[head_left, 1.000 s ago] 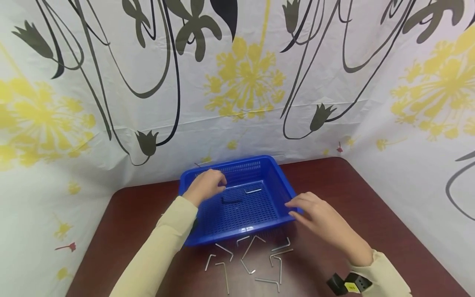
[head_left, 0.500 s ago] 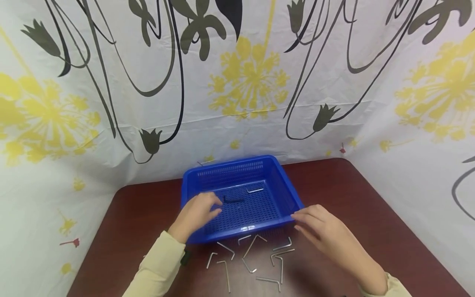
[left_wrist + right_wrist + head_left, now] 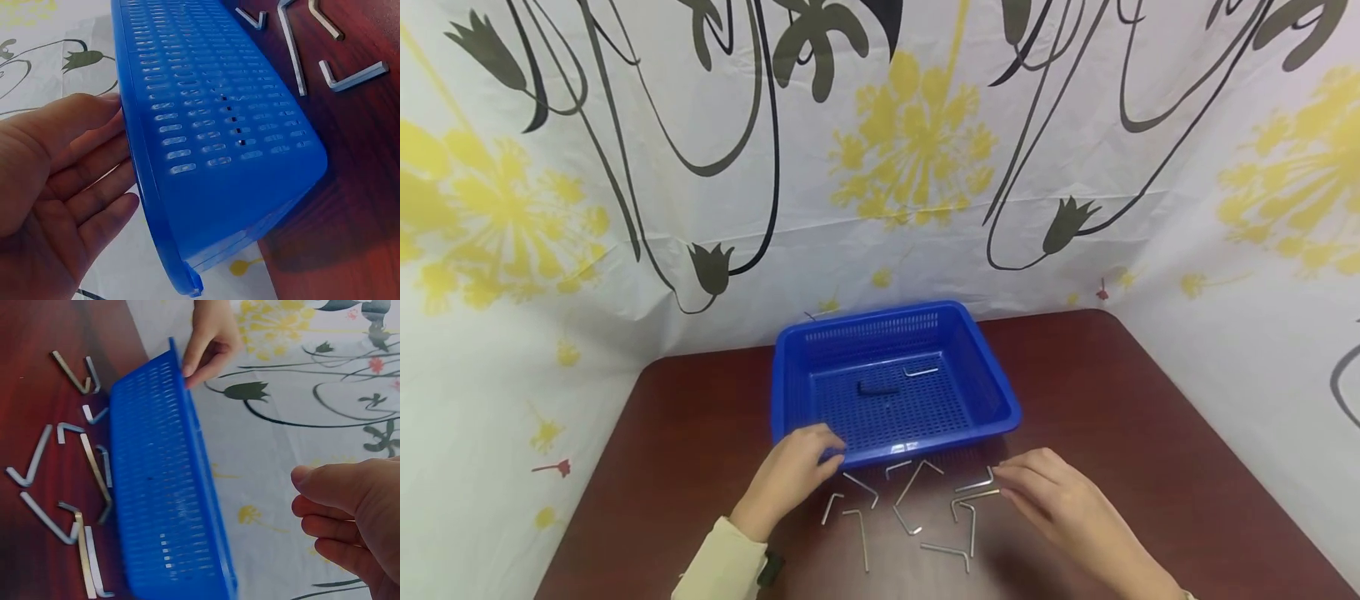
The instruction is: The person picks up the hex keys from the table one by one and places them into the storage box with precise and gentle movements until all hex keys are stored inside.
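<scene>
A blue plastic basket (image 3: pixel 895 451) holds a black hex key (image 3: pixel 877 390) and a silver hex key (image 3: pixel 921 372) on its mesh floor. My left hand (image 3: pixel 793 475) is by the front left corner of the basket; in the left wrist view its loosely bent fingers lie beside the rim (image 3: pixel 139 156), and whether they touch it is unclear. My right hand (image 3: pixel 1060 500) hovers over the right side of the table, its loosely bent fingers holding nothing. Nearest to it are a silver hex key (image 3: pixel 974 484) and a longer one (image 3: pixel 973 497).
Several more L-shaped hex keys, among them one at the front (image 3: pixel 945 549) and one at the left (image 3: pixel 864 540), lie scattered on the dark red table (image 3: pixel 1075 375) before the basket. A patterned white sheet (image 3: pixel 880 267) hangs behind and at both sides.
The left hand has come out from over the basket's interior toward its front left corner. The right hand has moved from the basket's right rim toward me, beside the hex keys.
</scene>
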`<state>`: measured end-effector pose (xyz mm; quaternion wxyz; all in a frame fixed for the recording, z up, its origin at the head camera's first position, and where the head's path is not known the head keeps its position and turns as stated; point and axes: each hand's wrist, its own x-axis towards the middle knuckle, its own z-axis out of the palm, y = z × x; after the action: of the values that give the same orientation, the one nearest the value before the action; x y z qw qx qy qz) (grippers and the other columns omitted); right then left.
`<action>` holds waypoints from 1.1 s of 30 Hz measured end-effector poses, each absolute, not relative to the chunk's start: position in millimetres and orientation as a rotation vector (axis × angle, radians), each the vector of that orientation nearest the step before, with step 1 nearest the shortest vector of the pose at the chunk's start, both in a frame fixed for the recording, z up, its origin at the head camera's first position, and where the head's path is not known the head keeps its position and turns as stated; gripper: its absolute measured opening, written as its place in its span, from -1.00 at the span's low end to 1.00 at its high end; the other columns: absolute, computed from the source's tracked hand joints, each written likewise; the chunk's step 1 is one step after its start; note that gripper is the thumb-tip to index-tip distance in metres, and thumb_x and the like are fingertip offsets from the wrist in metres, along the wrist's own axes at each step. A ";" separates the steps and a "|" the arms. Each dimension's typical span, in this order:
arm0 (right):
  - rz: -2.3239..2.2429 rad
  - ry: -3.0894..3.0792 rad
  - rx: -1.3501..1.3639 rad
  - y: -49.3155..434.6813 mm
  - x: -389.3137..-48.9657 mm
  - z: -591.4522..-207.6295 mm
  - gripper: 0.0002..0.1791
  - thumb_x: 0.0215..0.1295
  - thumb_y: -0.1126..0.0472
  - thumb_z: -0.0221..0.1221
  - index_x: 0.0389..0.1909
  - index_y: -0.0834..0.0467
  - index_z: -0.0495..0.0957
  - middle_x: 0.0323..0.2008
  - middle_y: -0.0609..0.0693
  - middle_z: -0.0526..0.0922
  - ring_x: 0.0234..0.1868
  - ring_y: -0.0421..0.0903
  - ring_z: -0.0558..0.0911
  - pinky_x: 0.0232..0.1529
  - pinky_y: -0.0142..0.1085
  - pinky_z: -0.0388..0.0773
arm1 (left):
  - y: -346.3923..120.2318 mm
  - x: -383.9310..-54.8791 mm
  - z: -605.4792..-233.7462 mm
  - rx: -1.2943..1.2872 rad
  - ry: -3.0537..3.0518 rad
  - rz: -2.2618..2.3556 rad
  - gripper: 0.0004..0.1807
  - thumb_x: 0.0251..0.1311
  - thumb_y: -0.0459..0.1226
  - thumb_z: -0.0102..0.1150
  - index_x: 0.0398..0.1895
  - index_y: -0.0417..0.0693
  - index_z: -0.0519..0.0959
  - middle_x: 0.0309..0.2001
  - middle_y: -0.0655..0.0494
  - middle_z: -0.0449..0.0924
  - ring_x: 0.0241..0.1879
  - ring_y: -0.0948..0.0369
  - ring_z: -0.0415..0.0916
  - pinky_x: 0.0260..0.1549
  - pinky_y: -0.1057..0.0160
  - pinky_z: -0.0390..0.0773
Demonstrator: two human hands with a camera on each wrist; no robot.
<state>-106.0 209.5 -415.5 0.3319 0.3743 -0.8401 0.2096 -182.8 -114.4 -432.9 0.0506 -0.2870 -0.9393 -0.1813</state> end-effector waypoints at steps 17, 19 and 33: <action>0.672 -2.351 0.932 218.9 -119.9 -488.3 -0.82 0.04 0.27 0.26 -0.28 0.06 0.60 -0.33 -0.17 0.56 -0.27 -0.25 0.48 -0.21 -0.45 0.40 | -115.2 -170.8 -453.7 -0.753 -2.676 -0.732 -0.88 0.01 -0.34 0.30 -0.33 -0.12 0.65 -0.34 0.13 0.60 -0.27 0.20 0.56 -0.22 0.22 0.54; 0.674 -2.333 0.934 220.2 -123.9 -499.8 -0.73 -0.10 0.34 0.30 -0.30 0.07 0.60 -0.36 -0.17 0.56 -0.30 -0.24 0.48 -0.26 -0.43 0.40 | -115.2 -169.9 -456.4 -0.743 -2.658 -0.766 -0.87 0.01 -0.35 0.29 -0.32 -0.13 0.65 -0.33 0.12 0.60 -0.25 0.19 0.56 -0.21 0.22 0.54; 0.563 -2.368 0.914 226.0 -144.1 -538.8 -0.76 -0.20 0.36 0.30 -0.41 0.10 0.59 -0.43 -0.18 0.47 -0.39 -0.23 0.43 -0.38 -0.41 0.41 | -114.2 -166.1 -470.0 -0.701 -2.552 -0.824 -0.84 0.01 -0.37 0.29 -0.28 -0.13 0.63 -0.32 0.17 0.56 -0.24 0.23 0.53 -0.23 0.24 0.54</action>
<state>-144.1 226.0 -538.8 0.2674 0.3388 -0.8776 0.2085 -166.1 -114.2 -470.0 0.1838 -0.2486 -0.9049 -0.2924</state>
